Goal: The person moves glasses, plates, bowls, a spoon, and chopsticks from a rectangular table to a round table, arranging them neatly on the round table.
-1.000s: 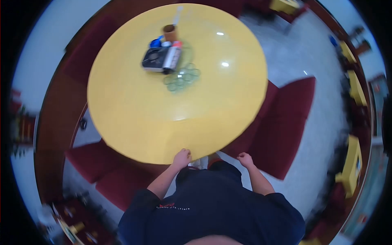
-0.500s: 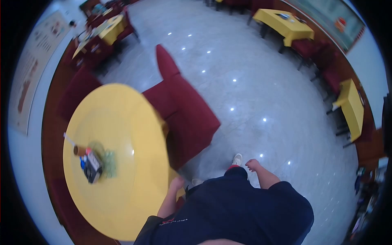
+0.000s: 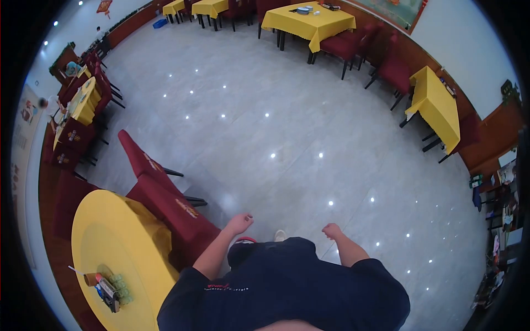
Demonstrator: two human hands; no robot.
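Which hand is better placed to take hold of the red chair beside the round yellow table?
Left. The left hand hangs empty close to the red chair at the round yellow table; the right hand is on the body's far side, over bare floor.

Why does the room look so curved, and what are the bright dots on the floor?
Head view: a fisheye lens bends the room into a circle with black corners; the dots are probably ceiling lamps mirrored in the glossy floor; left hand and right hand look sharp.
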